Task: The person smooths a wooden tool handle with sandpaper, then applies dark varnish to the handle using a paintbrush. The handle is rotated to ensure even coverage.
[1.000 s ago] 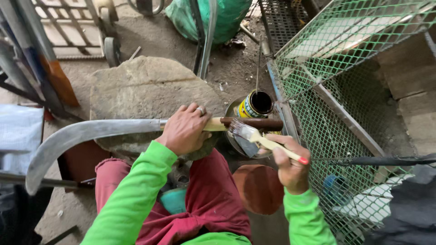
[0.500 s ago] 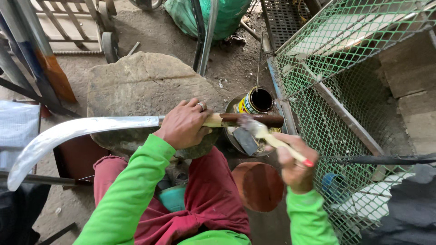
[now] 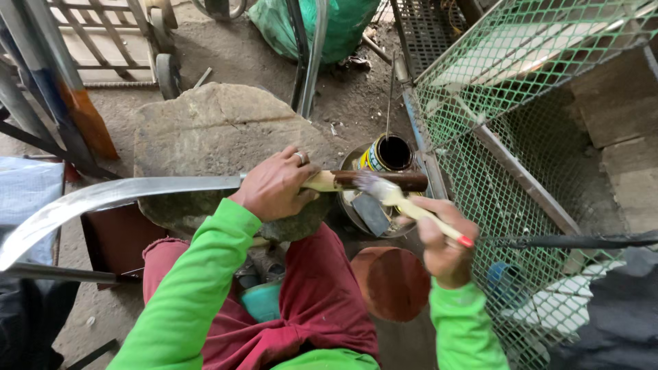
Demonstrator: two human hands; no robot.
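My left hand (image 3: 275, 186) grips a long curved blade (image 3: 116, 197) where the steel meets its wooden handle (image 3: 373, 180), holding it level across my lap. The blade sweeps left and down. The handle's outer half is dark brown and its inner part is pale wood. My right hand (image 3: 442, 241) holds a paintbrush (image 3: 404, 203) with a cream handle and red tip. The bristles touch the wooden handle near its dark part. An open tin can (image 3: 385, 155) with dark liquid stands just behind the handle.
A large flat stone (image 3: 212, 130) lies ahead of my knees. A green wire-mesh cage (image 3: 521, 116) fills the right side. A round brown lid (image 3: 391, 282) lies by my right leg. Metal frames, a wheel (image 3: 166, 75) and a green sack (image 3: 343, 24) stand farther back.
The blade has tilted so its tip dips lower at the left. The brush has moved along the handle, its bristles now resting on the wood.
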